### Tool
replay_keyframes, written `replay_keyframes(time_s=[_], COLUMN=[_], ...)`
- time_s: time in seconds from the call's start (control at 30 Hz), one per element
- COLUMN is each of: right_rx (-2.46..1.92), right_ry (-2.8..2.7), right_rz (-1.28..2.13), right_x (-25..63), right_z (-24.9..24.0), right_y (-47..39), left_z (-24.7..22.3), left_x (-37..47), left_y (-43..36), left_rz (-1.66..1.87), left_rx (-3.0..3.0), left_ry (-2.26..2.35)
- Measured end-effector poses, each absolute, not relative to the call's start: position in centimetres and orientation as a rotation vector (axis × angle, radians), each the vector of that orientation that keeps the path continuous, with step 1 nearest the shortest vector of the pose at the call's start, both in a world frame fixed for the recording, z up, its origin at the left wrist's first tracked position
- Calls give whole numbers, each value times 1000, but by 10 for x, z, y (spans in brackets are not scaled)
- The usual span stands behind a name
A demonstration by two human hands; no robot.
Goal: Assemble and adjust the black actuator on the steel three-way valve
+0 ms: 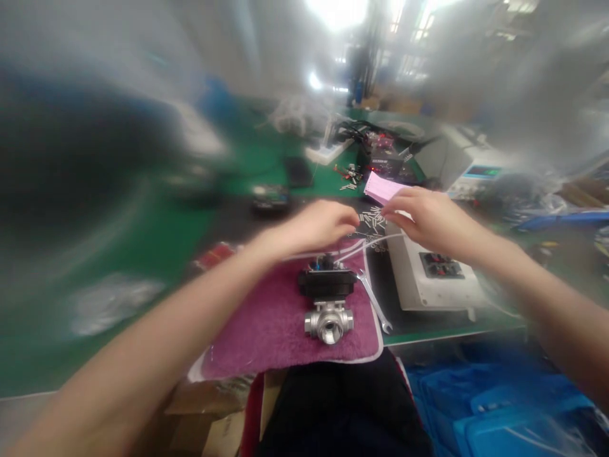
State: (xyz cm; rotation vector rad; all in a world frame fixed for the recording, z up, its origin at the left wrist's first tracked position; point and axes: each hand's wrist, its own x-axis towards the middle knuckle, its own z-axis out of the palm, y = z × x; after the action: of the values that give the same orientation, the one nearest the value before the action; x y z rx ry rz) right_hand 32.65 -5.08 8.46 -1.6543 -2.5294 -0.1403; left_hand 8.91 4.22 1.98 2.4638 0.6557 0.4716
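Note:
A metal valve [329,322] with a black actuator [328,283] on top rests on a purple cloth [266,317]. White cable runs from the actuator toward the right. My left hand [326,223] is above the cloth's far edge, fingers bent together; whatever they hold, if anything, is too small to make out. My right hand [419,212] hovers over a white box [413,273], thumb and fingers curled close beside small metal pins [373,219]; its fingertip contents are unclear. A wrench [375,302] lies along the cloth's right side.
Pink paper [382,188] lies beyond my right hand. Behind are a black device [385,164], a power strip [328,152] and a bench instrument [480,171] with a lit display. Blue bins [499,406] stand below the table at right.

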Motion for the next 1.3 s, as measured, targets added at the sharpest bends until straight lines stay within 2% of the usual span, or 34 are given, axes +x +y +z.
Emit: replay_keyframes(time_s=[0.2,0.5,0.63,0.73,0.93,1.3], right_rx=[-1784,-1742,-1715,-1720,-1792,-1841], right_ry=[-2666,-2993,-3090,-3116,-3103,-3116], right_rz=[-73,348,393,404,397,356], right_x=[336,318,306,301,298,298], right_z=[88,58,46,42,38,40], right_y=[-9,32,35,34,32,29], left_z=[-12,-4,1,4,-7,-11], left_x=[133,86,76,79,105,129], left_y=[63,66,66,66,81,79], left_rz=[340,195,118,132,315,161], left_rx=[2494,2346,2212,2169,2482,2642], left_ry=[506,250,228,295,637,846])
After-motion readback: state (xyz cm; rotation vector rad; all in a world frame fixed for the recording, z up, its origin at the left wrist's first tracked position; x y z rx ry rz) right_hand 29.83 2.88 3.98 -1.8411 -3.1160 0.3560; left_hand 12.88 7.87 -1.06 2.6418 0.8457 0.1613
